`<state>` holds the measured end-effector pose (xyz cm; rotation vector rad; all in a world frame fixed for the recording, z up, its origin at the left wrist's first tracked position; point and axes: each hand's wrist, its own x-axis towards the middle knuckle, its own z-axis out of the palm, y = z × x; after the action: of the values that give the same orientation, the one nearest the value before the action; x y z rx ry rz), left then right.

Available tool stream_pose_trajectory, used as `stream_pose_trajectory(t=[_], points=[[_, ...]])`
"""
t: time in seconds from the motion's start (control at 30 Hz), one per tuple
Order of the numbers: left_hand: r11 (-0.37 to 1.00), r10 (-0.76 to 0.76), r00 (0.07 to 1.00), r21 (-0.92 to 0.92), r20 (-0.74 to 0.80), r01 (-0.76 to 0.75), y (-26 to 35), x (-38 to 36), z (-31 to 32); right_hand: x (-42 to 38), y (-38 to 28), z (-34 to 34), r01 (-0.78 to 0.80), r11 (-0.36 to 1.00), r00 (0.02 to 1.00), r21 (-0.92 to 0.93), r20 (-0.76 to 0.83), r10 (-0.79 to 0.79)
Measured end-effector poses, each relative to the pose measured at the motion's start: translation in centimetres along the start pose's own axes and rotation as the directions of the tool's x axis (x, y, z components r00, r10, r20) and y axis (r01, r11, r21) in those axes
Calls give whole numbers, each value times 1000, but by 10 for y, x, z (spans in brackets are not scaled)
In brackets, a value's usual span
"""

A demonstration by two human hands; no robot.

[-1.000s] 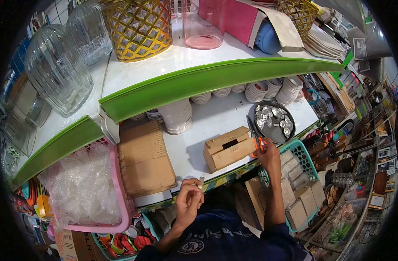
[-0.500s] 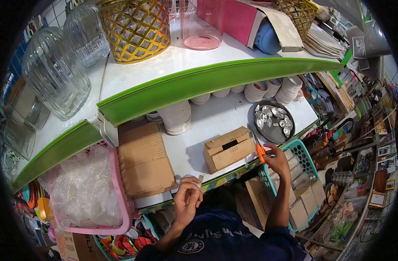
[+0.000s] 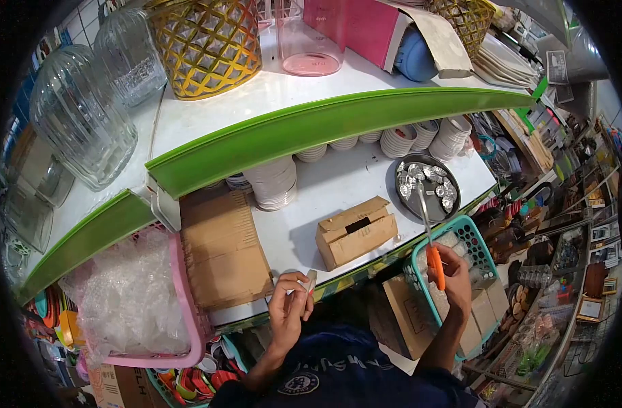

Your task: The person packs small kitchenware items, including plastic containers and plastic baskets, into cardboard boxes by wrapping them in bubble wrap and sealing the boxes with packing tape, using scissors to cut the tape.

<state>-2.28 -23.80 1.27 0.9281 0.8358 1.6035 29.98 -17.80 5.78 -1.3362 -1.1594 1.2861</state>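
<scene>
Orange-handled scissors point(image 3: 436, 266) are gripped in my right hand point(image 3: 455, 277), blades pointing away from me toward the round dark pan point(image 3: 409, 201). That pan holds several small silver fluted moulds point(image 3: 448, 194). My left hand point(image 3: 287, 311) is closed, with a small pale strip point(image 3: 312, 279) pinched at the fingertips; its material is too small to make out. Between and beyond my hands, a small brown cardboard box point(image 3: 362, 246) rests near the shelf's front edge, with a dark slot on its top. A flattened cardboard piece point(image 3: 226, 255) lies left of it.
A green-edged upper shelf point(image 3: 338, 126) overhangs the white lower shelf point(image 3: 317, 197), where white bowls point(image 3: 273, 183) are stacked. A pink basket point(image 3: 192, 313) of bubble wrap stands left; a teal basket point(image 3: 484, 248) with boxes is under my right hand. Glass jars point(image 3: 83, 115) stand above.
My right hand has moved right and toward me with the scissors, whose blades now point up over the pan's edge. My left hand has barely shifted.
</scene>
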Motion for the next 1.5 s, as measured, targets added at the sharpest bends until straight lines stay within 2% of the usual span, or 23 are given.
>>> stream_pose_trajectory(t=[0.03, 0.1, 0.13, 0.2, 0.27, 0.33, 0.37, 0.4, 0.47, 0.5, 0.53, 0.6, 0.67, 0.73, 0.77, 0.83, 0.93, 1.0, 1.3, 1.43, 1.5], points=[[1000, 0, 1000, 0, -1, 0, 0, 0, -1, -3, 1, 2, -1, 1000, 1000, 0, 0, 1], [1000, -13, 1000, 10, -9, 14, -1, 0, -2, -8, 3, 6, 210, 974, 976, 85, 36, -214], [1000, -14, 1000, 10, -10, 14, 0, 0, -1, -12, 0, 9, 209, 974, 976, 86, 37, -212], [999, -28, 999, -43, -17, 28, 3, 2, 0, -24, -12, 18, 229, 962, 958, 150, 139, -250], [996, -43, 999, -79, -19, 41, 3, 2, -1, -28, -10, 21, 252, 954, 951, 162, 142, -275], [992, -55, 998, -114, -23, 52, 4, 3, -1, -24, -16, 28, 426, 881, 887, -206, 289, -361], [986, -77, 996, -150, -37, 71, 6, 3, 0, -26, -27, 32, 487, 816, 856, -310, 355, -376], [979, -99, 994, -185, -50, 88, 7, 3, 0, -25, -37, 41, 488, 816, 855, -308, 356, -377], [978, -102, 993, -188, -54, 90, 6, 3, -2, -24, -48, 53, 612, 643, 773, -460, 518, -365], [976, -106, 993, -195, -55, 93, 6, 3, -3, -23, -49, 56, 645, 582, 752, -496, 549, -365], [977, -106, 993, -194, -55, 94, 6, 3, -3, -22, -53, 60, 644, 582, 752, -496, 549, -365], [979, -91, 994, -189, -62, 78, 5, 3, -4, -22, -61, 65, 701, 367, 712, -611, 635, -300], [979, -106, 990, -183, -90, 88, 6, 2, -2, -22, -58, 64, 707, 351, 705, -613, 646, -292], [979, -120, 986, -176, -117, 98, 6, 1, -1, -24, -63, 66, 726, 231, 687, -648, 702, -189], [985, -100, 988, -155, -114, 82, 5, 1, 0, -25, -66, 68, 726, 231, 686, -647, 703, -189], [989, -81, 991, -134, -111, 66, 3, 0, 0, -25, -72, 74, 764, 119, 645, -634, 747, -162], [998, -30, 993, -66, -116, 23, -1, -1, 0, -21, -74, 80, 799, 84, 599, -595, 781, -176], [998, 59, 994, 43, -94, -55, -5, -2, 1, -20, -80, 85, 807, 69, 590, -587, 790, -166], [984, 92, 988, 164, -126, -70, -5, -6, 12, -22, -89, 94, 825, 49, 564, -563, 817, -116], [982, 115, 984, 163, -133, -93, -8, -7, 16, -26, -98, 96, 797, 61, 603, -600, 798, -29], [988, 110, 983, 127, -147, -92, -9, -9, 17, -27, -99, 95, 807, 61, 590, -588, 805, -55]])
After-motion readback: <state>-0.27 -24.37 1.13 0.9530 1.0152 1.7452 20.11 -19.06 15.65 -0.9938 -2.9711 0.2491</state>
